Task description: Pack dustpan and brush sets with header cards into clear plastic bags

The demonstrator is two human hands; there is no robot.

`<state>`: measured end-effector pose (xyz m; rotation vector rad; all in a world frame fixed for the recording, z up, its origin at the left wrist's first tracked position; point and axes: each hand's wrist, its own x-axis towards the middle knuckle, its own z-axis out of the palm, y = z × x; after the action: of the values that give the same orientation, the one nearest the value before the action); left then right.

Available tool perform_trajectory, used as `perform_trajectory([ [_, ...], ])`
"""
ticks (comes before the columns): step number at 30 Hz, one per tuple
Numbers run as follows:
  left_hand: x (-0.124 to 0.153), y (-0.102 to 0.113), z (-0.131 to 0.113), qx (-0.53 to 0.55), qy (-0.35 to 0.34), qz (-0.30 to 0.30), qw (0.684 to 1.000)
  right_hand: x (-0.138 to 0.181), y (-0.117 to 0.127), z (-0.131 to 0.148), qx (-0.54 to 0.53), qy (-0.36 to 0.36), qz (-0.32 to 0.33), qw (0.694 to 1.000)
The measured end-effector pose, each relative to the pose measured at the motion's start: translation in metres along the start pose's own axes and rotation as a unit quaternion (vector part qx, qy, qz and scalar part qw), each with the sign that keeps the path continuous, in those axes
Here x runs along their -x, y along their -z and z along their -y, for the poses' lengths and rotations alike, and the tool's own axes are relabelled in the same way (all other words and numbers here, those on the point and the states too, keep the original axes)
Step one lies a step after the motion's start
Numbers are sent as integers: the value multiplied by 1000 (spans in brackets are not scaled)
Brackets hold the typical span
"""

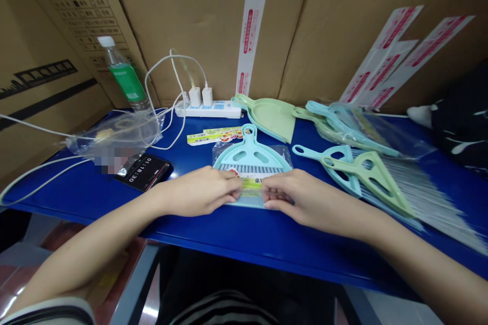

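A light blue mini dustpan and brush set [249,155] lies in a clear plastic bag on the blue table [236,228], handle pointing away from me. A yellow-green paper label [252,184] sits at the bag's near end. My left hand [202,190] and my right hand [295,195] rest on that near end from either side. Both have their fingers curled and pinched on the bag's edge by the label.
Green and blue dustpans [272,117] and small brooms [362,172] lie to the right, some bagged. Loose labels [213,135], a power strip [211,108] with chargers and white cables, a water bottle [125,76], a plastic bag [118,134] and a black timer [145,172] are on the left. Cardboard boxes stand behind.
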<state>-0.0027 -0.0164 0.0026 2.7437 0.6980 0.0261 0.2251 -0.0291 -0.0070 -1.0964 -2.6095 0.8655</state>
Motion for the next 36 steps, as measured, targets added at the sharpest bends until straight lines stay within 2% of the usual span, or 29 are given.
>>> perform_trajectory([
  [8, 1, -1, 0, 0, 5, -1, 1000, 3, -1, 3, 76, -36, -13, 996],
  [18, 0, 0, 0, -8, 8, 2, 1000, 8, 3, 1, 176, -37, -1, 984],
  [26, 0, -1, 0, -8, 9, -12, 1000, 7, 5, 0, 146, -26, 24, 989],
  [36, -1, -4, -1, -26, 12, -26, 999, 5, 6, -2, 117, -26, 11, 993],
])
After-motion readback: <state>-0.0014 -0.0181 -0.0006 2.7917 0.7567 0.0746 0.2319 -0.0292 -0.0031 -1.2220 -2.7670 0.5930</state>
